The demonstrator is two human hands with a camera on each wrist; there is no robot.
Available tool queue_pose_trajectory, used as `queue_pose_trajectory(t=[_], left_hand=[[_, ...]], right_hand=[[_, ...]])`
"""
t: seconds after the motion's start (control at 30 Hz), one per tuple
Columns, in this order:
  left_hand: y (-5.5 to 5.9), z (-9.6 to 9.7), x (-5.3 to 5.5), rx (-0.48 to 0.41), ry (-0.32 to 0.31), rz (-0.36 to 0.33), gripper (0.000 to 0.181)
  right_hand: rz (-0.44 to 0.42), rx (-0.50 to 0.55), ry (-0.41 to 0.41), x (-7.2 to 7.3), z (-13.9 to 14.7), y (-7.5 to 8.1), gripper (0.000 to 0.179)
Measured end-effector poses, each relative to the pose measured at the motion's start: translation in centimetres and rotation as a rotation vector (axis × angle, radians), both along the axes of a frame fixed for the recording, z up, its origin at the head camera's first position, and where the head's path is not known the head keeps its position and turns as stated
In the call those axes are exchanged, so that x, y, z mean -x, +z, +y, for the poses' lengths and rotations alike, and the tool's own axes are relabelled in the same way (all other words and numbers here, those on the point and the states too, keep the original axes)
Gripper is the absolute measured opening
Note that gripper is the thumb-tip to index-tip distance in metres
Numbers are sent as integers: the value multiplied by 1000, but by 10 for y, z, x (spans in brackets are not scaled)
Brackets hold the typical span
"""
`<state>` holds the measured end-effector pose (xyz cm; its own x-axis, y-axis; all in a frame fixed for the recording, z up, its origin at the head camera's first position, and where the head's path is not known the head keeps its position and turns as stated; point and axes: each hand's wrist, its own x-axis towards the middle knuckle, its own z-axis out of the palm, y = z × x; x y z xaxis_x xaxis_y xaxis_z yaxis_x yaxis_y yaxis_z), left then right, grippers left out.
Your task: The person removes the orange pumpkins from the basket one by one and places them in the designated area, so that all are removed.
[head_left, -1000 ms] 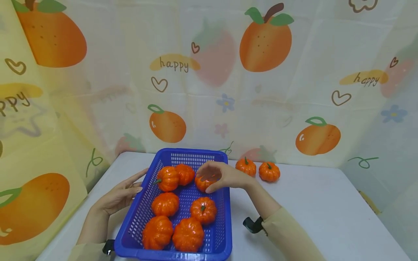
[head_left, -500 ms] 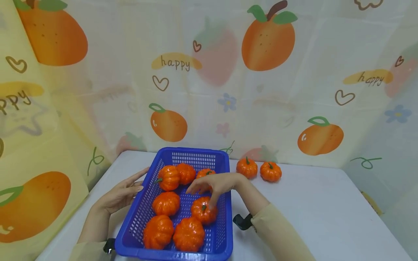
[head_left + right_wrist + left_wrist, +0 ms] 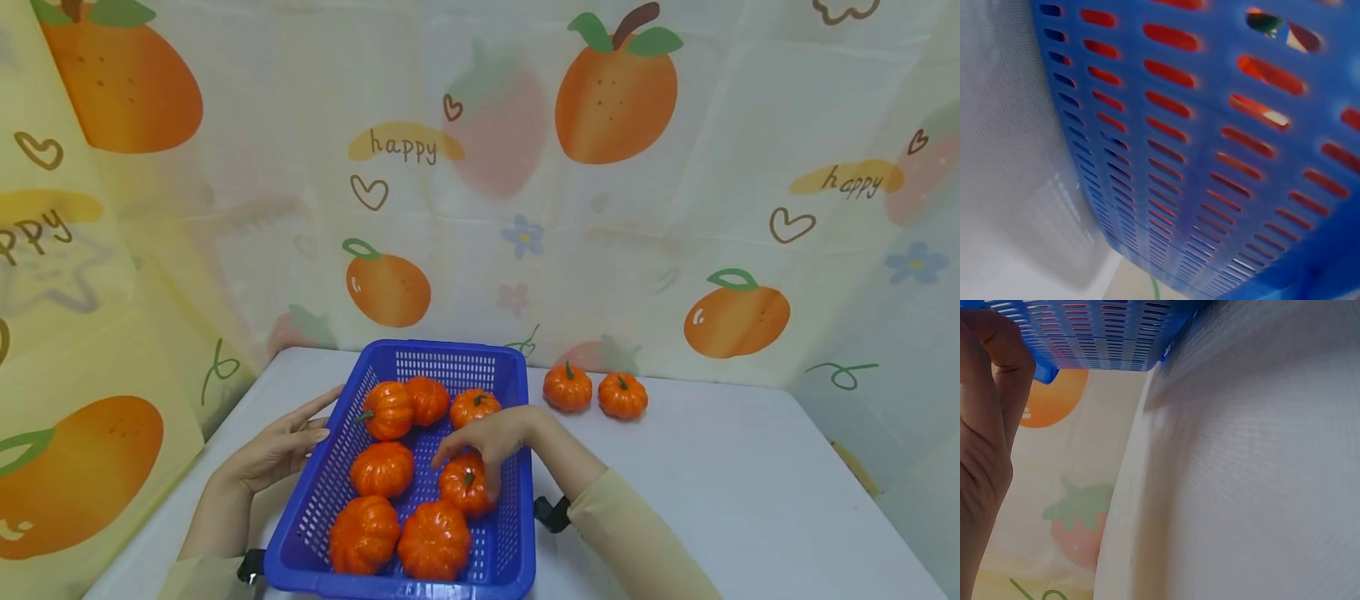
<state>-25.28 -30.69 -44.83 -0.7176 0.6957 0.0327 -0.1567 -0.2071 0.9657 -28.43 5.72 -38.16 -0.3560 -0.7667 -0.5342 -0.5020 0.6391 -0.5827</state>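
A blue plastic basket (image 3: 517, 533) stands on the white table, holding several small orange pumpkins. My right hand (image 3: 498, 437) reaches in over its right side and grips a pumpkin (image 3: 463, 487), thumb on the right side and fingers at the far left. That pumpkin's green stem shows between them. My left hand (image 3: 262, 454) touches the basket's left rim with mostly straight fingers; some fingertips are hidden behind the wall. In the left wrist view the left hand (image 3: 988, 406) is beside the slotted wall. Only the basket wall (image 3: 1191, 156) fills the right wrist view, the right hand hidden.
Two more pumpkins, one (image 3: 567, 388) near the basket and another (image 3: 622, 396) to its right, sit at the back of the table (image 3: 697, 483). A fruit-printed curtain (image 3: 637, 217) hangs behind. Other pumpkins, such as one (image 3: 433, 540) in front, lie close round the gripped one.
My right hand has left the pumpkin at the far right of the basket, moved toward me and come down around the nearer one. The left hand stays at the rim.
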Motion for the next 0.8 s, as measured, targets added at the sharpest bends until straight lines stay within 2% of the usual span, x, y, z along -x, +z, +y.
queue_pose_trajectory(t=[0.17,0.3,0.57,0.8], left_hand=[[0,-1,0,-4,-9,9,64],[0,-3,0,-12,-13,13,64],[1,-1,-1,-22,-13,3,64],[1,0,-1,-35,-23,-10,65]], right_hand=[[107,-82,-37,-8,-5,-2,77],[140,-98,-59,-10,-7,-4,74],[158,-24,-77,-6,-4,-2,68],[133,50,-131,-7,1,1,65]])
